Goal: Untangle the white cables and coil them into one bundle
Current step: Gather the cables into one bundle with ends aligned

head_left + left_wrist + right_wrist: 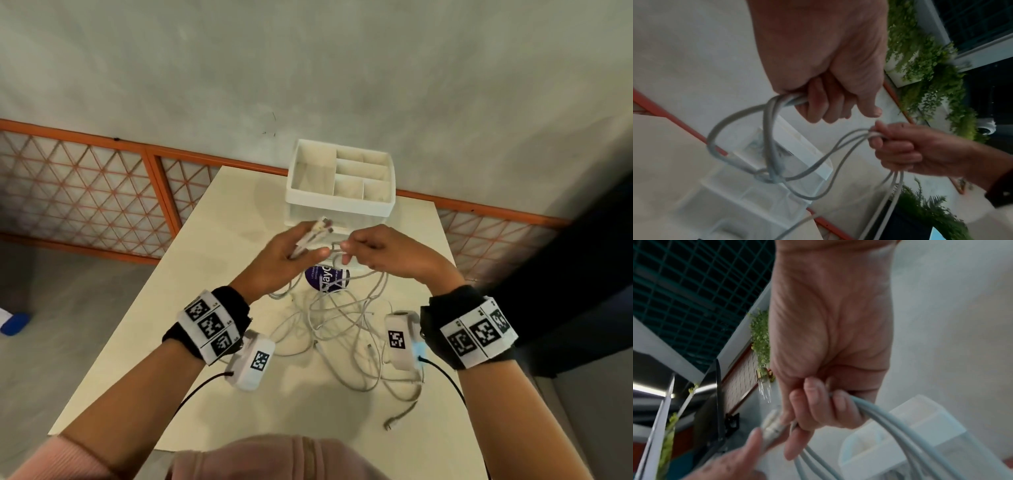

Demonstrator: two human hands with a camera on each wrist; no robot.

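Several white cables (342, 325) lie in a loose tangle on the cream table (212, 308) and rise to both hands. My left hand (305, 246) grips a bunch of cable ends, whose connectors (322, 226) stick out past the fingers. My right hand (349, 248), just to its right, pinches a few strands. In the left wrist view the left hand (828, 104) curls round cables (795, 100) that loop down to a knot (768, 177). The right hand (890, 146) holds strands there. In the right wrist view my right hand (818, 410) closes on cables (879, 415).
A white compartment organizer (339, 202) stands at the far end of the table, just behind the hands. A purple round sticker (327, 277) lies beneath them. One loose connector end (390, 425) trails near the front right edge. An orange lattice railing (102, 192) runs behind.
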